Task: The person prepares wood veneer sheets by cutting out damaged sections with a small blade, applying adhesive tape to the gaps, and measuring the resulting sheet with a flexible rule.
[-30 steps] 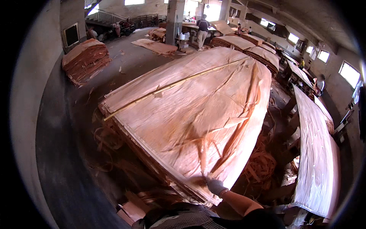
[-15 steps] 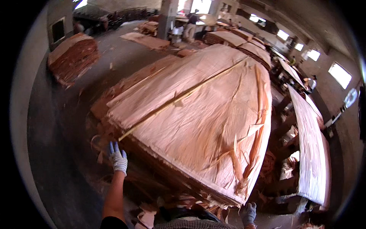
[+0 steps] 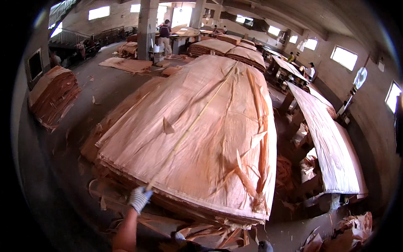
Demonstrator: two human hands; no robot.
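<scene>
A broad stack of thin reddish-tan wood veneer sheets (image 3: 218, 155) lies in front of me, its top sheet creased and torn along the right side. Across that sheet runs a long, thin, yellowish stick (image 3: 194, 123), from the near edge to the far end. My left hand (image 3: 140, 199), in a striped glove with blue fingertips, is closed around the stick's near end just at the stack's front edge. Only a piece of my gloved right hand (image 3: 265, 246) shows at the bottom, below the stack's near right corner; its fingers are hidden.
Veneer scraps (image 3: 226, 237) litter the floor by the near edge. To the right stands a long raised bench with pale sheets (image 3: 325, 145). Another veneer pile (image 3: 54, 96) is at the left. Beyond are a pillar (image 3: 147, 31), more stacks (image 3: 210, 46) and a standing person (image 3: 165, 38).
My left hand, open beside the stick before, has closed on its near end. That end has shifted right along the front edge. My right hand has dropped away from the near corner.
</scene>
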